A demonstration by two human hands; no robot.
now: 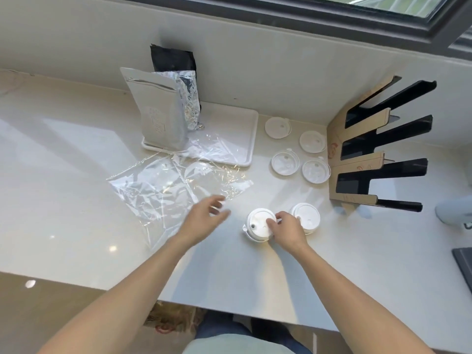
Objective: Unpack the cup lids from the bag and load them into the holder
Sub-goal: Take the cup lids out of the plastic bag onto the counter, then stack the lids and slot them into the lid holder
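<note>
The bag (178, 185) lies flat, seemingly empty; lids are out on the counter (76, 175), none in the holder (378, 149) yet. Right hand (288, 229) pinches the near stack (259, 224); left hand (207, 218) hovers spread, holding nothing

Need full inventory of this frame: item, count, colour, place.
Lid stacks: 2, white, counter front.
Single lids: 4, white, beside the holder.
Holder: 1, black and cardboard brown, right, no lids seen in it.
Plastic bag: 1, clear, flat at centre.
Tray: 1, white, by the wall.
Foil pouches: 2 silver, 1 black, at the tray.
Left hand: open, above the bag's edge.
Right hand: on the left stack.
</note>
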